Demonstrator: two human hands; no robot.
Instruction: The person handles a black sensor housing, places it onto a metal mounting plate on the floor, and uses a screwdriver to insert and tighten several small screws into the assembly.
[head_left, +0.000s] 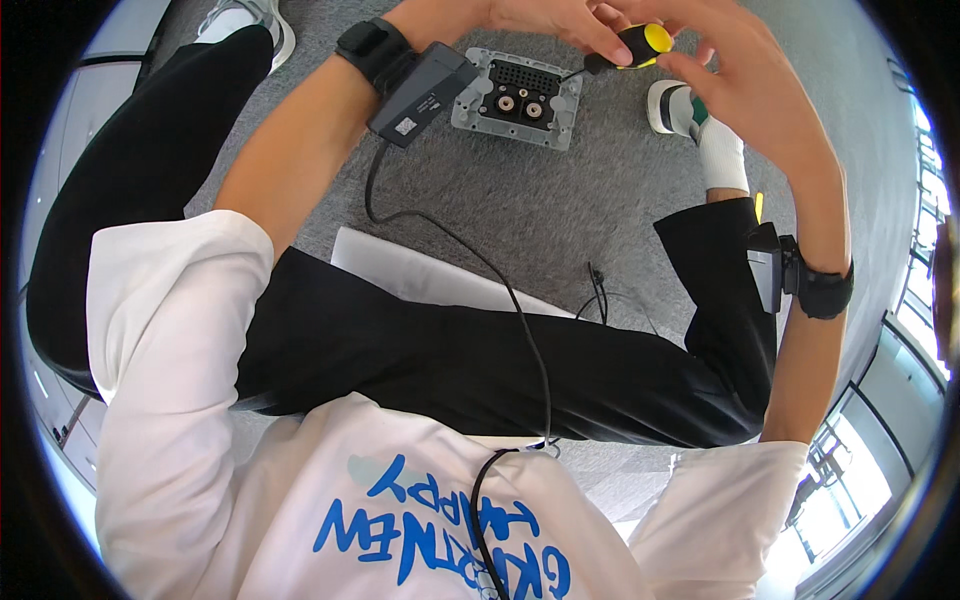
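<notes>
A screwdriver (640,45) with a short yellow and black handle lies between my hands at the top of the head view. My left hand (565,20) has its fingers closed at the black part of the handle. My right hand (735,65) pinches around the yellow end, its far fingers partly out of sight. The dark shaft slants down-left to the right edge of a grey metal housing (568,130). Its tip cannot be made out clearly. Inside the housing sit a black perforated panel (527,78) and two round metal fittings (506,103).
Grey carpet (480,190) lies under the housing. A wrist device (425,95) on my left arm trails a black cable (500,275) across my leg. Another device (770,270) is strapped to my right wrist. A white sheet-like object (420,270) and thin black wires (598,290) lie near my leg.
</notes>
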